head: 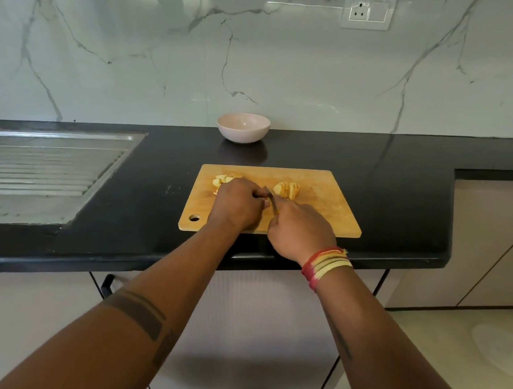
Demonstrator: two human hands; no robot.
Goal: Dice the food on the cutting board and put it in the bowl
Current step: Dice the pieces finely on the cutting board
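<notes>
A wooden cutting board [321,208] lies on the black counter. On it are two groups of pale yellow food: sliced pieces [287,190] at the middle and smaller pieces [220,181] to the left. My left hand [237,205] is closed over food on the board; what it presses on is hidden. My right hand [301,230] grips a knife [272,199], whose blade points up and left toward my left hand's fingers. A pink bowl [243,127] stands empty behind the board, near the wall.
A steel sink drainboard [35,167] is set into the counter at the left. The counter's front edge [337,262] runs just below the board. A marble wall with a socket [368,10] rises behind. Cabinets [494,243] stand at the right.
</notes>
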